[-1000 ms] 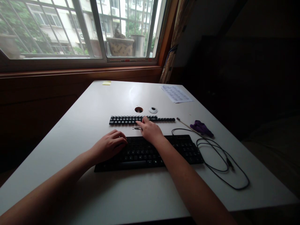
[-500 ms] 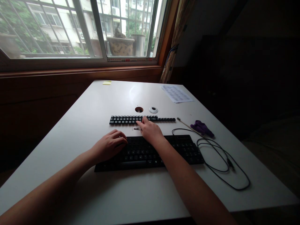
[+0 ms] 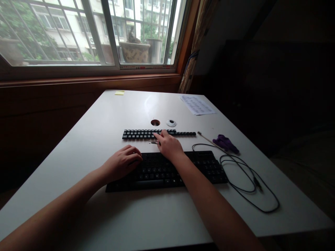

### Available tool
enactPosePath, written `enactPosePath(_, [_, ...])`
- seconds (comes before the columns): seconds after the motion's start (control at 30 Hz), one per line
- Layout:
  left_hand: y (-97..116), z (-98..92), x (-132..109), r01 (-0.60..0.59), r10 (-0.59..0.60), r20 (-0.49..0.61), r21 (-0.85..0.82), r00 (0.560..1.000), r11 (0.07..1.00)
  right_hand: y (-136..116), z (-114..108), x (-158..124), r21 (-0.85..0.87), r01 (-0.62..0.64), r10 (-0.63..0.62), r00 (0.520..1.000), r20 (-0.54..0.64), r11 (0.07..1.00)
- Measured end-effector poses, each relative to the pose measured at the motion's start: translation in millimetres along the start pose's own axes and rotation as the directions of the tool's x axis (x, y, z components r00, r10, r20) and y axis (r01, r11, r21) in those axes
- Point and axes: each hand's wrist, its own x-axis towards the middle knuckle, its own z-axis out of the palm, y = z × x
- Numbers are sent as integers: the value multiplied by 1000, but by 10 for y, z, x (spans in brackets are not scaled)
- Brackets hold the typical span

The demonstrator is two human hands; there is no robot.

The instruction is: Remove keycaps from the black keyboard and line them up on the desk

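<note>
Keyboard (image 3: 157, 176) lies flat on the near part of the table, beneath both wrists' reach. The left hand (image 3: 123, 162) rests on its left side, fingers curled close together; their tips are hidden, so I cannot tell whether they pinch anything. The right hand (image 3: 169, 144) extends beyond the far edge, its index finger at the loose keycaps (image 3: 141, 132) lined up there. A thin tool (image 3: 154, 142) juts left from under that hand; whether it is gripped, I cannot tell.
</note>
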Motion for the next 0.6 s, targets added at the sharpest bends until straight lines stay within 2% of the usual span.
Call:
enactPosePath(0.17, [-5, 1, 0, 0, 0, 6, -5, 1000, 1000, 146, -39, 17, 229, -8, 55, 978, -200, 973])
enactPosePath(0.33, [-11, -6, -4, 4, -3, 16, -5, 1000, 1000, 379, -198, 23, 450, 135, 84, 898, -433, 883])
enactPosePath(0.4, [-13, -6, -6, 7, -7, 18, -7, 1000, 1000, 447, -297, -4, 530, 153, 119, 888, -444, 834])
enactPosePath(0.53, [-15, -2, -10, 12, -12, 22, -9, 1000, 1000, 489, -503, -92, 712, 119, 188, 923, -336, 692])
enactPosePath(0.6, [-14, -1, -10, 12, -12, 23, -9, 1000, 1000, 471, -605, -132, 717, 160, 178, 911, -371, 679])
